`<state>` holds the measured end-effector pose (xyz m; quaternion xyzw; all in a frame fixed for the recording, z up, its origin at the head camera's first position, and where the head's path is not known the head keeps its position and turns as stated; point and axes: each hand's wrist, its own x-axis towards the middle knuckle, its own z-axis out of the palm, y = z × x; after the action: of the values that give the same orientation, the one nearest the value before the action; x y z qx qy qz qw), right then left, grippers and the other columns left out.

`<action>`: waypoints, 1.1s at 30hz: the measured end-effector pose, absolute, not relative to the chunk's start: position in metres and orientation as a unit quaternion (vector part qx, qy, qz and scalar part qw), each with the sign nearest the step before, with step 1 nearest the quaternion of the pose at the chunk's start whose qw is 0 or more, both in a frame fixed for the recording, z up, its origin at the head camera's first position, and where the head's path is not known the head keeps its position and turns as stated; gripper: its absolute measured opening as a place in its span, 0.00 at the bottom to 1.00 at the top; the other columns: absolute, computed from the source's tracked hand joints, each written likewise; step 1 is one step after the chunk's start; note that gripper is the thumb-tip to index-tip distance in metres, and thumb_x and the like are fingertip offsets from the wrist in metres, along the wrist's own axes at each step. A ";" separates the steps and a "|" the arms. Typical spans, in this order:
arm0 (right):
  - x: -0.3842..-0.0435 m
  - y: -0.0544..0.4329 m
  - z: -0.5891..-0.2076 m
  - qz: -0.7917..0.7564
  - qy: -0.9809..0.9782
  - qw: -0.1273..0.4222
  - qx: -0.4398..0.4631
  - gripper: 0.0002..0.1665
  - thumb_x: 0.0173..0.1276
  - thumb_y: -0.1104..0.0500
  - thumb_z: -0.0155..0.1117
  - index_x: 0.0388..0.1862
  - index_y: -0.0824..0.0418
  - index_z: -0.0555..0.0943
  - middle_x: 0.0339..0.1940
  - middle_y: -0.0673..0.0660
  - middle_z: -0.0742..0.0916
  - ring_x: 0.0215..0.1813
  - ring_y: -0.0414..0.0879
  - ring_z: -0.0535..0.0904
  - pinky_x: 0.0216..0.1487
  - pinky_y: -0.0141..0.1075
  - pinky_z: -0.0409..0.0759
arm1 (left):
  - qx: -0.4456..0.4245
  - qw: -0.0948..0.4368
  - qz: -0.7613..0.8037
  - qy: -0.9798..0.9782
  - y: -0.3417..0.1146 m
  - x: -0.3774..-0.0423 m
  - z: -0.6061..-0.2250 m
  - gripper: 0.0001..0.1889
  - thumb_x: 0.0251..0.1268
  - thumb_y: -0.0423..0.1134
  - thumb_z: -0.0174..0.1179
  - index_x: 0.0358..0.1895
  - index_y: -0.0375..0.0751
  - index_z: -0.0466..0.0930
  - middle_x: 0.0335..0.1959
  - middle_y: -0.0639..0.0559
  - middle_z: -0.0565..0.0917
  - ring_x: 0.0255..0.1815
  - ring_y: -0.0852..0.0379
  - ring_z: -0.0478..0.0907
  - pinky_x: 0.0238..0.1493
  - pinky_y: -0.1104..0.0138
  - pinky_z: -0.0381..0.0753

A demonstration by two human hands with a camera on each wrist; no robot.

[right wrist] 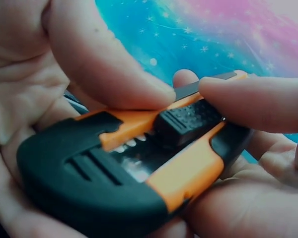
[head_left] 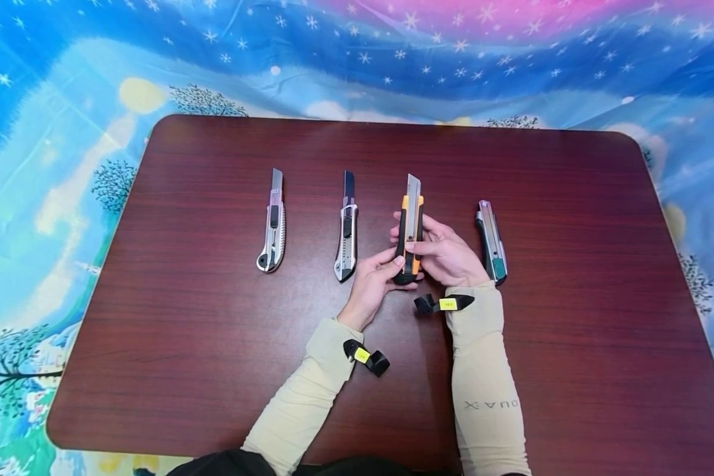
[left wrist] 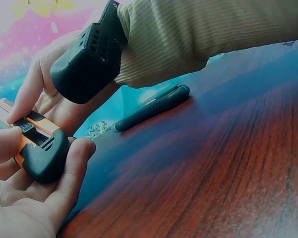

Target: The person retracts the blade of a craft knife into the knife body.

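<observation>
An orange and black utility knife [head_left: 412,215] is held in both hands above the table, its metal blade [head_left: 414,185] pointing away. My left hand [head_left: 371,284] grips the rounded black butt end from below, thumb on its side. Around the middle of the handle, my right hand [head_left: 452,254] holds the knife, its thumb laid on the body. The right wrist view shows the black ridged slider [right wrist: 181,124] in its slot, with thumb tips close by on both sides. Part of the handle is hidden by fingers.
Left of my hands lie a silver utility knife [head_left: 274,225] and a silver and black one [head_left: 348,231], both with blades out. Beside my right wrist lies a utility knife with a green end [head_left: 491,241]. All rest on the brown table [head_left: 184,297]; a patterned cloth [head_left: 309,59] hangs behind.
</observation>
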<state>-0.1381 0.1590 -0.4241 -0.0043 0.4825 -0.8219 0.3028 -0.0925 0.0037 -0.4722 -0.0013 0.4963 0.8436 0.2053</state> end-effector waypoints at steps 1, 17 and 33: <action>-0.138 0.159 -0.424 -0.822 0.483 0.303 -0.006 0.37 0.67 0.79 0.47 0.74 0.68 0.55 0.48 0.56 0.84 0.56 0.45 0.79 0.57 0.32 0.79 | -0.001 0.204 0.844 0.496 0.004 -0.092 -0.472 0.20 0.73 0.32 0.48 0.64 0.29 0.70 0.55 0.24 0.77 0.48 0.37 0.84 0.47 0.51 0.86; -0.138 0.159 -0.426 -0.822 0.485 0.299 -0.019 0.38 0.66 0.81 0.45 0.75 0.66 0.56 0.52 0.54 0.83 0.58 0.45 0.77 0.60 0.31 0.77 | -0.003 0.197 0.845 0.497 0.004 -0.092 -0.473 0.20 0.73 0.31 0.48 0.65 0.28 0.69 0.55 0.24 0.77 0.48 0.35 0.83 0.46 0.53 0.87; -0.138 0.156 -0.427 -0.799 0.533 0.278 -0.027 0.38 0.68 0.78 0.49 0.76 0.66 0.53 0.53 0.56 0.81 0.58 0.49 0.76 0.58 0.32 0.80 | -0.005 0.195 0.848 0.493 0.004 -0.093 -0.473 0.21 0.74 0.34 0.49 0.67 0.33 0.69 0.57 0.26 0.77 0.43 0.45 0.86 0.46 0.55 0.87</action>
<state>-0.1383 0.1565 -0.4267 -0.0274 0.5330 -0.7985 0.2784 -0.0930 0.0041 -0.4725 -0.0045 0.4934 0.8478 0.1946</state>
